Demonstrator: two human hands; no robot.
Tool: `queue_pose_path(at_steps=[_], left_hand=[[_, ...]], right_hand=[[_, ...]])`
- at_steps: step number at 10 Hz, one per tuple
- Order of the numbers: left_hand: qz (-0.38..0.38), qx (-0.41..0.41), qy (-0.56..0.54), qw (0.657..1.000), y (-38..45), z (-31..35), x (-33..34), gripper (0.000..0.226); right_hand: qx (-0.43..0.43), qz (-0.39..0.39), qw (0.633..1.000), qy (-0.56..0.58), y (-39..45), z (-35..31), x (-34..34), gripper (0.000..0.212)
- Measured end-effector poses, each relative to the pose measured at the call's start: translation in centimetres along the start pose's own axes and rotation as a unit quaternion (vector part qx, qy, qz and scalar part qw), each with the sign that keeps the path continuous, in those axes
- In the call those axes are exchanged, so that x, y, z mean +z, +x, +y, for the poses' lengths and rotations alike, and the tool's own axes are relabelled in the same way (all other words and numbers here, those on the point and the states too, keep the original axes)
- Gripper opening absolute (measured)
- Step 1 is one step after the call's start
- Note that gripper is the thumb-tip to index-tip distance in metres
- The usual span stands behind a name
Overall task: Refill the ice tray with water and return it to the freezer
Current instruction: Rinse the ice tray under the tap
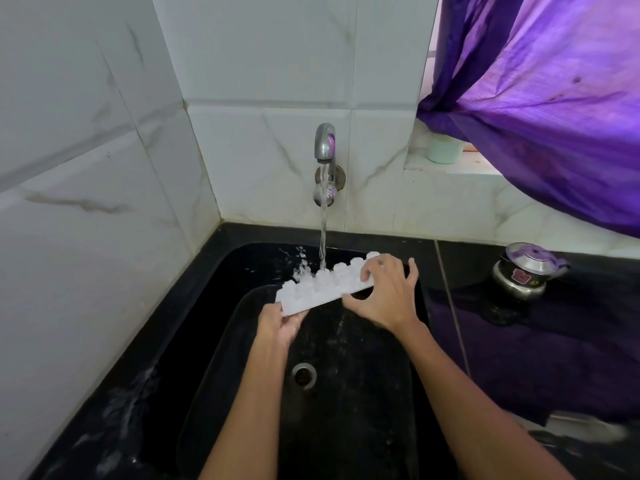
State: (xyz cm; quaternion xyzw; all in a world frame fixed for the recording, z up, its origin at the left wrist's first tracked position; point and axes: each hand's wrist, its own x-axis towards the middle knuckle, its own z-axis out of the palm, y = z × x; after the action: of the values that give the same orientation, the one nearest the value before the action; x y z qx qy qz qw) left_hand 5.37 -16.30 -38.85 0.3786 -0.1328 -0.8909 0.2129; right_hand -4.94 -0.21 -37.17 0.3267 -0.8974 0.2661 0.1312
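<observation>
Ice tray (322, 289): right end hidden beneath right hand (384, 296). Left hand (282, 322): fingers concealed under tray. Compartment fill level indeterminable. Both forearms cut off at bottom edge.

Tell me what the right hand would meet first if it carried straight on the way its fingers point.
Probably the tiled wall behind the sink. The right hand already holds the ice tray, fingers pointing up and away; depth is unclear.

Two bare forearms, left hand (282, 322) and right hand (384, 299) ungloved, no sleeves, no jewellery.
</observation>
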Motion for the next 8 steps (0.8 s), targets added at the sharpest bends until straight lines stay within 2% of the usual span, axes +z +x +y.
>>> queue_pose_path(at_steps=[1,2,3,4,5,6,7,8], left_hand=[[0.013,0.028,0.013,0.999,-0.4,0.3,0.5,0.041],[0.015,0.061,0.031,0.998,-1.6,-1.1,2.4,0.036],[-0.113,0.011,-0.172,0.978,-1.8,-0.8,3.1,0.05],[-0.223,0.127,0.012,0.967,-0.6,-1.1,2.1,0.053],[-0.091,0.072,0.069,0.991,-0.5,-1.1,2.0,0.035],[-0.102,0.091,0.047,0.989,-0.3,-0.6,1.3,0.031],[-0.099,0.102,0.04,0.989,-0.4,0.3,-0.2,0.032],[-0.09,0.099,0.052,0.99,-0.8,0.3,-0.6,0.031]], right_hand=[[-0.004,-0.072,0.996,-0.045,1.2,-2.5,0.1,0.053],[-0.103,-0.125,0.983,-0.086,2.0,-6.5,1.4,0.056],[-0.158,-0.232,0.96,0.013,2.2,-8.9,2.5,0.051],[-0.2,-0.234,0.95,-0.059,2.7,-8.1,3.1,0.052],[-0.185,-0.225,0.953,-0.089,2.9,-6.9,3.4,0.062],[-0.118,-0.239,0.959,-0.093,3.9,-5.5,3.2,0.072],[0.019,-0.265,0.96,-0.094,5.3,-2.5,2.1,0.077],[0.146,-0.288,0.941,-0.102,5.2,-1.1,1.6,0.081]])
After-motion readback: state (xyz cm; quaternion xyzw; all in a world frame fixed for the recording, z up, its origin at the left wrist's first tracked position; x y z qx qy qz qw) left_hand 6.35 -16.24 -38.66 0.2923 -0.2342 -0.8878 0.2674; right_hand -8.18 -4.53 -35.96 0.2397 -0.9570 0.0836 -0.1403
